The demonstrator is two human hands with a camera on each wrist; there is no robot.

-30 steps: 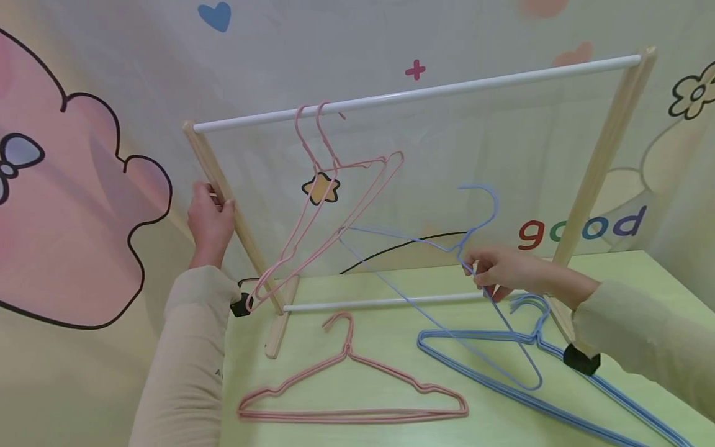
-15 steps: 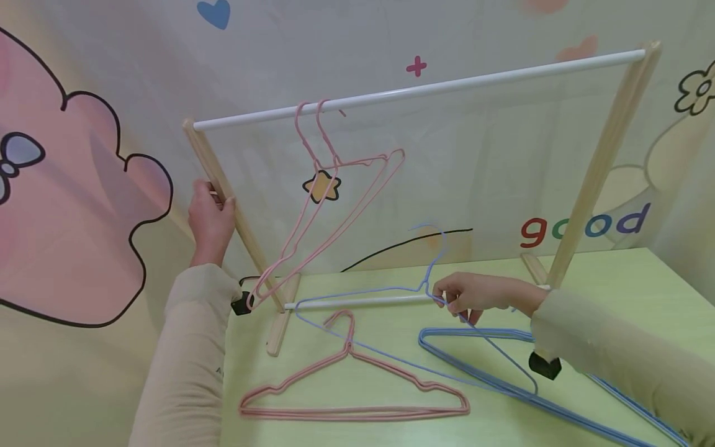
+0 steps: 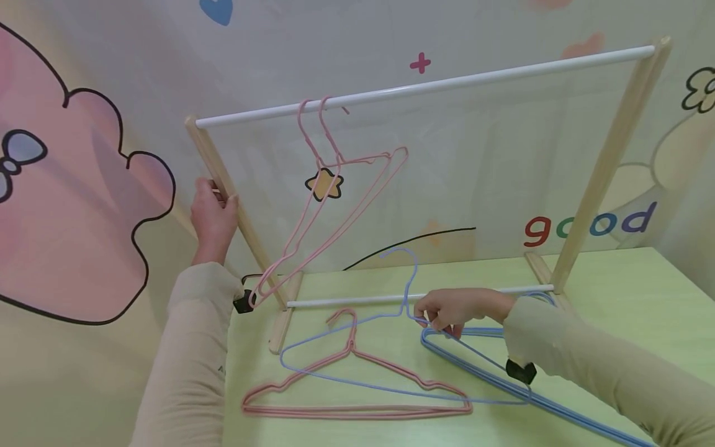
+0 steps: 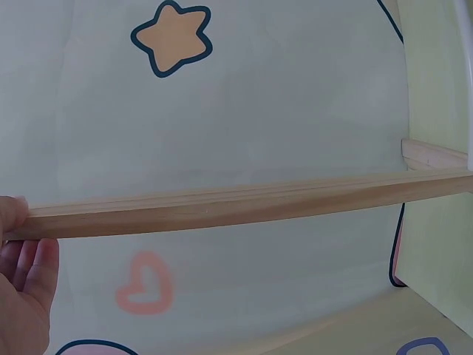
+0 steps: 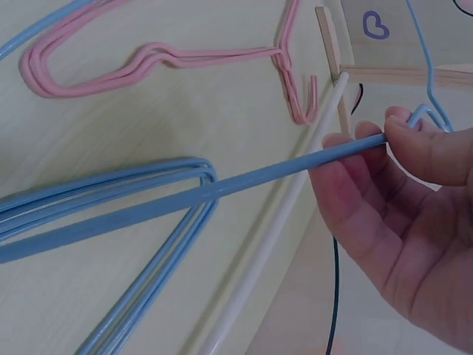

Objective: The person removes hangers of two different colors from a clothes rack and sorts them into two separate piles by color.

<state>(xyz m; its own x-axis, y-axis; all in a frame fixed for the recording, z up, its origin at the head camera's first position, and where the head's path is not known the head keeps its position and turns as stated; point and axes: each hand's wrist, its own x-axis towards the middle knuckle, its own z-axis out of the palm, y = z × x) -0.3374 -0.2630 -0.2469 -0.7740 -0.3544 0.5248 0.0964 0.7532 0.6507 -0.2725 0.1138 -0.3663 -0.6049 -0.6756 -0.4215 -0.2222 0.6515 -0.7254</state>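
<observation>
My left hand [image 3: 215, 214] grips the left wooden post [image 4: 222, 211] of a small clothes rack, thumb on one side and fingers on the other. With my right hand [image 3: 447, 309] I pinch a blue hanger [image 5: 295, 164] by its shoulder, just beside the neck. Its hook [image 3: 412, 264] points up and left, and its long wire crosses over the pink hangers [image 3: 391, 366] lying on the table. Two pink hangers [image 3: 329, 161] hang from the rack's white top rail [image 3: 458, 81]. Below my right forearm lies a stack of blue hangers [image 3: 475, 366].
The rack stands on a pale green table [image 3: 625, 323], joined low down by a white bottom rail [image 3: 357, 300]. Its right wooden post [image 3: 611, 167] rises at the far right. A printed cloth backdrop [image 3: 503, 155] hangs close behind.
My right hand has moved left and down with the blue hanger, which has turned flatter and now overlaps the pink pile. My left hand stays on the post.
</observation>
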